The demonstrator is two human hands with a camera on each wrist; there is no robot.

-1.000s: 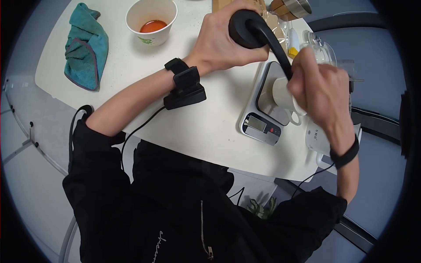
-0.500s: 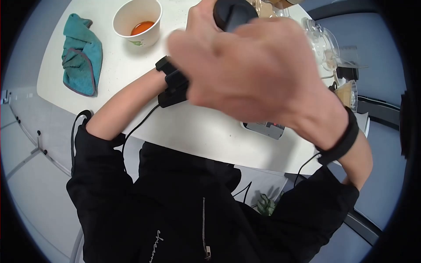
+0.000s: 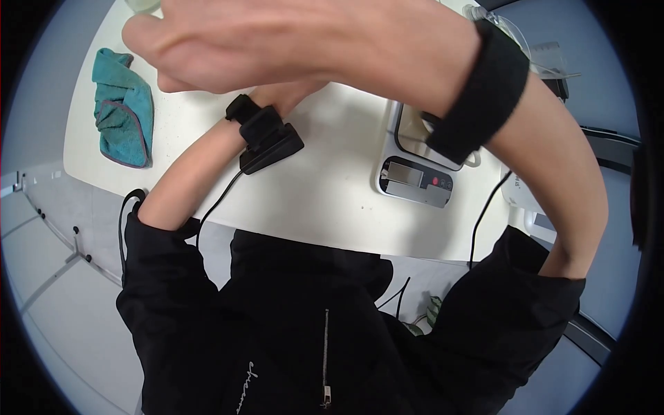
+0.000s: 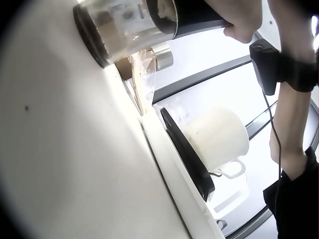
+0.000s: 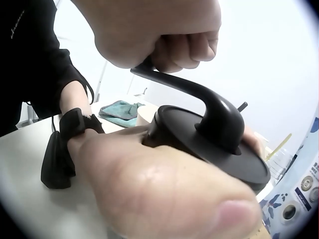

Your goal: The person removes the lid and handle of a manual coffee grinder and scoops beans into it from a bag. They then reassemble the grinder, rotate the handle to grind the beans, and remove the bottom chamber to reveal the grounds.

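Observation:
My left hand [image 5: 164, 189] grips a hand-crank coffee grinder [image 5: 174, 129] around its body, just below the round black lid. The fingers of my right hand [image 5: 164, 40] are curled round the outer end of the black crank arm [image 5: 184, 87]. In the left wrist view the grinder's clear lower part [image 4: 134, 25] shows, standing close over the white table. From the head, my right hand [image 3: 277, 41] and forearm hide the grinder and most of my left hand.
Right of the hands, a kitchen scale [image 3: 415, 181] bears a white mug [image 4: 219, 137]. A teal cloth [image 3: 124, 114] lies at the left, with a paper cup [image 5: 145, 114] partly visible beyond the grinder. Clear glassware [image 3: 508, 31] stands at the back right.
My right hand has swung with the crank from the right, over the near side, to the left. The head view has shifted, and the grinder is now hidden in it.

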